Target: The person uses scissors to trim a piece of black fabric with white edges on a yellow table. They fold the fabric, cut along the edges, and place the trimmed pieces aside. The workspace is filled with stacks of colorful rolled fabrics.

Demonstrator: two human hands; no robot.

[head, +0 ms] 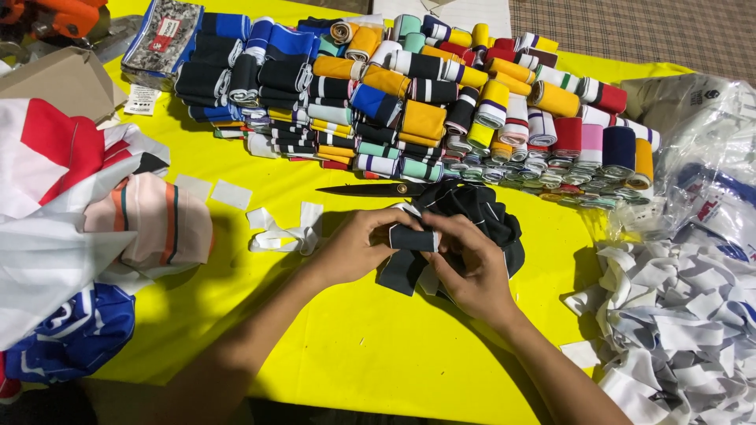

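Both of my hands meet over a yellow table (354,346). My left hand (358,245) and my right hand (472,271) together grip a folded strip of black knit trim with thin white lines (413,238). More of the same black trim (480,212) lies bunched behind and under my right hand. A pair of black scissors (378,190) rests just beyond my hands, blades pointing left.
Several rolled and folded striped trims in many colours (425,102) are stacked across the back of the table. White fabric strips (677,323) pile up at right beside clear plastic bags (701,149). Folded garments (87,228) lie at left; small white scraps (283,232) sit near my left hand.
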